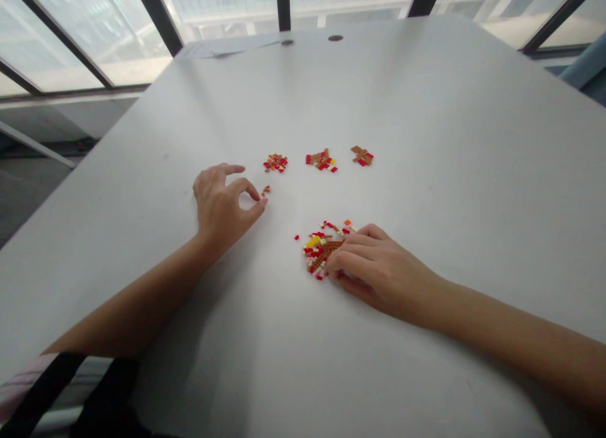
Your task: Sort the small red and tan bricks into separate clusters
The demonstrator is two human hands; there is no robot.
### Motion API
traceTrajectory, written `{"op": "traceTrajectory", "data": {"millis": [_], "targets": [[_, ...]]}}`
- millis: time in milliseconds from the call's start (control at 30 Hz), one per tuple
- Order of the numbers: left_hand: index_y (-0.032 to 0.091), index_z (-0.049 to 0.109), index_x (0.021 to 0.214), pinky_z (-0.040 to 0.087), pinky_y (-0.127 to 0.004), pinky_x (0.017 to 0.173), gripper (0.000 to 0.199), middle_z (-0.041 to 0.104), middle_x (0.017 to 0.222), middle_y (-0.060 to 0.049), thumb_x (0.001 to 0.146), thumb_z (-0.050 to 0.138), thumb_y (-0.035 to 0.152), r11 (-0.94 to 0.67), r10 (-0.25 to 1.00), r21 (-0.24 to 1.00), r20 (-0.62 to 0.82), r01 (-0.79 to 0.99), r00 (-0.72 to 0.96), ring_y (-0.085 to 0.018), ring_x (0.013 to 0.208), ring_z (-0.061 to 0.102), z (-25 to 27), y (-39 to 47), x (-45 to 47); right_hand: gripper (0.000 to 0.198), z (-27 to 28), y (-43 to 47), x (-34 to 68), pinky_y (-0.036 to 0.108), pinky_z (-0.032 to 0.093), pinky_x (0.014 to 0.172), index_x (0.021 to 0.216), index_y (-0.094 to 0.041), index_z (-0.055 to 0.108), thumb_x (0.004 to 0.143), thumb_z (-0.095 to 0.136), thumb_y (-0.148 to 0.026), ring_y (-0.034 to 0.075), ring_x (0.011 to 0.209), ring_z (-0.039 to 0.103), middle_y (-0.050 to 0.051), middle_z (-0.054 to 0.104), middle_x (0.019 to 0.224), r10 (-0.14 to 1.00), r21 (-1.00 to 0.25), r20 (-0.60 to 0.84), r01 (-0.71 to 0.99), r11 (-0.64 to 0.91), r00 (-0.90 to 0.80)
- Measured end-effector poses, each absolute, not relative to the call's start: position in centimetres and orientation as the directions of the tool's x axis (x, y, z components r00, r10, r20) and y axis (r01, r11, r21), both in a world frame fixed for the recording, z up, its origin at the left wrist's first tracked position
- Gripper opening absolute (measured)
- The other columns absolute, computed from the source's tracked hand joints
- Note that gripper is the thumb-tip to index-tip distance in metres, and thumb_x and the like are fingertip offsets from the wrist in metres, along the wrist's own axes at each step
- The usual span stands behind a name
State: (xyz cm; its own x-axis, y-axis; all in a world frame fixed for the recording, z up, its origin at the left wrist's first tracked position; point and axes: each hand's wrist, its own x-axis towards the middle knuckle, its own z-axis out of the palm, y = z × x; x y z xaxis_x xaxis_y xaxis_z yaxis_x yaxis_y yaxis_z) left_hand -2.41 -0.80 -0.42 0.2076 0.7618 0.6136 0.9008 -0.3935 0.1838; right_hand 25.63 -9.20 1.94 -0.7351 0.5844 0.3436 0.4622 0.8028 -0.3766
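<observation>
Bricks (pixel 320 255), small and plastic-looking, lie in a loose heap just below the centre of the frame, at the fingertips of the right hand (pixel 388 271). Its fingers curl down over the heap's right edge, a pose that seems to suit tiny parts; whether they grip one is hidden. The left hand (pixel 221 201), left of centre, rounds thumb and forefinger into a ring, tips together beside some loose bits (pixel 266 190), likely because such slight pieces call for a pinch; whether anything sits between the tips, one cannot tell. Above centre, a left pile (pixel 275 163), middle pile (pixel 321 161) and right pile (pixel 362 156) form a row, spaced apart, apparently to keep them distinct. The first is dense and grainy, the second ragged with a yellow touch, the third mostly flat brown oblongs. Ribbed-looking brown strips show among the heap's red, yellow and cream. One red piece (pixel 297 237) sits alone on the smooth, pale surface (pixel 426 141).
</observation>
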Motion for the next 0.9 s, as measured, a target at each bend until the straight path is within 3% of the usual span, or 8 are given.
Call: {"op": "traceTrajectory", "data": {"millis": [367, 600, 700, 900], "targets": [[0.028, 0.073, 0.087, 0.038, -0.062, 0.109, 0.006, 0.068, 0.120, -0.006, 0.082, 0.074, 0.030, -0.451, 0.726, 0.140, 0.633, 0.882, 0.271, -0.034, 0.123, 0.058, -0.4, -1.2, -2.1, 0.010, 1.9, -8.9, 25.6, 0.030, 0.042, 0.079, 0.086, -0.021, 0.055, 0.094, 0.055, -0.014, 0.012, 0.069, 0.062, -0.002, 0.070, 0.077, 0.616, -0.444, 0.417, 0.441, 0.780, -0.668], [0.026, 0.070, 0.085, 0.040, -0.054, 0.113, 0.007, 0.067, 0.124, -0.005, 0.085, 0.073, 0.032, -0.767, 0.560, 0.120, 0.606, 0.630, 0.566, -0.028, 0.129, 0.056, 1.1, -3.4, -0.3, 0.021, 1.5, -7.9, 24.5, 0.032, 0.046, 0.080, 0.082, -0.024, 0.046, 0.090, 0.060, -0.011, 0.013, 0.072, 0.065, -0.003, 0.071, 0.081, 0.707, -0.512, 0.404, 0.497, 0.700, -0.580], [0.026, 0.071, 0.089, 0.039, -0.052, 0.114, 0.007, 0.067, 0.125, -0.007, 0.087, 0.073, 0.032, -0.840, 0.509, 0.166, 0.570, 0.517, 0.644, -0.027, 0.130, 0.057, 1.6, -4.8, 0.6, 0.023, 1.6, -7.9, 24.2, 0.032, 0.046, 0.079, 0.082, -0.024, 0.046, 0.089, 0.062, -0.011, 0.013, 0.073, 0.065, -0.003, 0.072, 0.082, 0.713, -0.513, 0.411, 0.503, 0.696, -0.568], [0.023, 0.071, 0.086, 0.043, -0.047, 0.112, 0.004, 0.070, 0.120, -0.008, 0.089, 0.073, 0.026, -0.850, 0.525, 0.315, 0.580, 0.423, 0.623, -0.025, 0.125, 0.060, 1.9, -5.8, 1.5, 0.022, 1.9, -8.1, 23.9, 0.031, 0.047, 0.074, 0.080, -0.024, 0.046, 0.092, 0.060, -0.012, 0.012, 0.068, 0.064, -0.003, 0.072, 0.080, 0.679, -0.487, 0.484, 0.474, 0.733, -0.552]]}}
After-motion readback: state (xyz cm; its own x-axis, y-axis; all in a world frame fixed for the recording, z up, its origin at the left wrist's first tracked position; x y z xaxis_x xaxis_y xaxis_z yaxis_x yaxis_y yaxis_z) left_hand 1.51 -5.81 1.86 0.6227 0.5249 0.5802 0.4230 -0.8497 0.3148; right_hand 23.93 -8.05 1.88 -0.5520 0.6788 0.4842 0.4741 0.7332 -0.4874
